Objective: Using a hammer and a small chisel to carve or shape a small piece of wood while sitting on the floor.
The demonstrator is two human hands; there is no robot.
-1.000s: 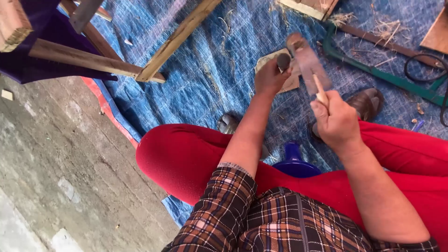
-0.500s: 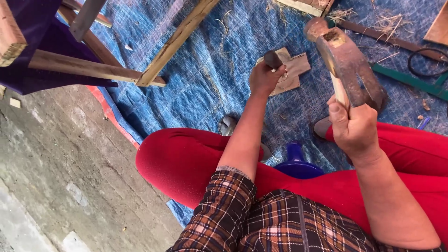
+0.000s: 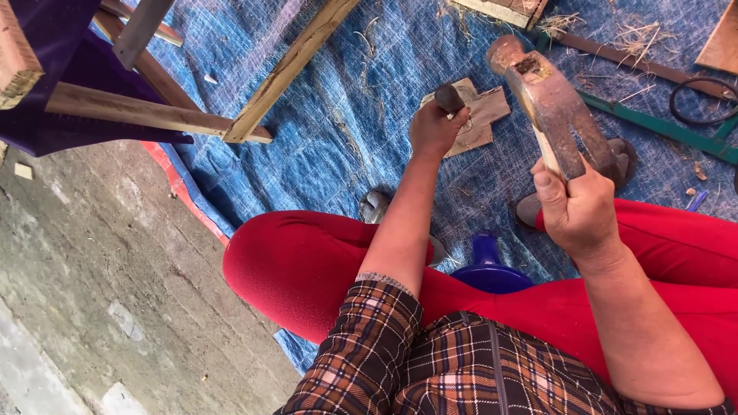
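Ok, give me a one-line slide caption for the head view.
Seated over a blue tarp, the right hand raises a rusty hammer while the left hand steadies a dark-handled tool on a cross-shaped wooden piece.

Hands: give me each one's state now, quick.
Left hand: closed around a dark tool handle, over the wood piece.
Right hand: closed on the raised rusty hammer.

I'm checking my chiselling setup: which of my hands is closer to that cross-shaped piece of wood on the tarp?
The left hand: it grips a dark-handled tool right at the edge of the cross-shaped wood piece. The right hand holds the hammer raised, off to the wood's right.
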